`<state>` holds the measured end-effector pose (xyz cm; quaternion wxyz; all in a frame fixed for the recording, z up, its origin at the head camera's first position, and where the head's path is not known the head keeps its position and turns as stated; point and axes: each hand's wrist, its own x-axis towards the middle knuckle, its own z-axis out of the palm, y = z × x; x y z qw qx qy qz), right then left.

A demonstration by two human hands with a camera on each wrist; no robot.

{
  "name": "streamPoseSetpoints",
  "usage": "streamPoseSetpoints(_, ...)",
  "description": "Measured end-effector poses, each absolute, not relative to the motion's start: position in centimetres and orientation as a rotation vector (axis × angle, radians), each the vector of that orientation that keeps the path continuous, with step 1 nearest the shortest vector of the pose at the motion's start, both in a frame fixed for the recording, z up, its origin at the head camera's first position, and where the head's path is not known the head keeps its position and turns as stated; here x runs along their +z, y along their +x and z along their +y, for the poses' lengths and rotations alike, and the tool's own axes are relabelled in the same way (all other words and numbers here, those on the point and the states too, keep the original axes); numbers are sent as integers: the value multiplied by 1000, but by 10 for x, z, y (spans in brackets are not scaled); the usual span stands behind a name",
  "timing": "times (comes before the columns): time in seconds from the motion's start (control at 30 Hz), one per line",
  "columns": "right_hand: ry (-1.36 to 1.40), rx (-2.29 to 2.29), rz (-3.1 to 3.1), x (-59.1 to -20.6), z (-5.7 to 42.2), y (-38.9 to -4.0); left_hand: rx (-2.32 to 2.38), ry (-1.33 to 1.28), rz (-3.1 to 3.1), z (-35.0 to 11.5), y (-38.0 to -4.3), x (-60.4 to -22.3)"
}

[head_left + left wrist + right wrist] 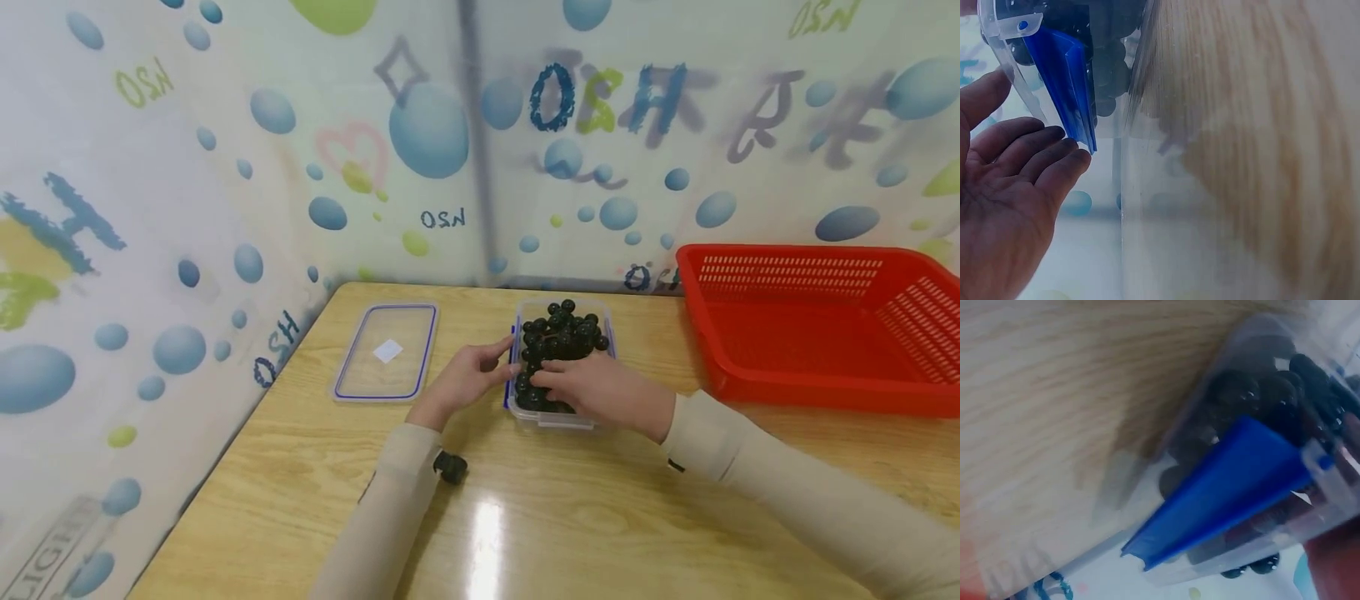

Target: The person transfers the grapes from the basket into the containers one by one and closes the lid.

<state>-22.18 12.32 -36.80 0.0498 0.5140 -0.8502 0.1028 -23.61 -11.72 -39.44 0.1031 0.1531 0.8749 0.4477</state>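
A clear plastic container (pixel 562 422) stands on the table, heaped with dark grapes (pixel 564 337), some of them above its rim. Over the front part of the bunch lies my right hand (pixel 596 385), its extended fingers resting on the grapes. My left hand (pixel 468 375) is at the container's left side, thumb and fingers apart, with fingertips at the wall. In the left wrist view those fingers reach the edge of a hanging blue-lined clasp flap (pixel 1063 81). Another blue-lined flap (pixel 1229 487) hangs on the side seen in the right wrist view, where most of the right hand is hidden.
A clear lid with a blue seal (pixel 408 321) and a small white label lies flat on the table left of the container. To the right stands a red plastic basket (pixel 832 390). A patterned curtain or sheet (pixel 420 250) borders the table's back and left.
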Motion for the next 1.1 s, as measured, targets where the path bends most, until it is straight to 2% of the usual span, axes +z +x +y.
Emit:
streamPoseSetpoints(0.37, 1579, 173, -2634, -371, 120, -228, 1332, 418, 2568, -116, -234, -393)
streamPoseSetpoints(0.83, 1531, 318, -2698, -368, 120, -222, 1328, 431, 2583, -119, -231, -395)
streamPoseSetpoints(1.1, 1400, 306, -2662, -360, 118, -218, 1328, 540, 2612, -118, -232, -395)
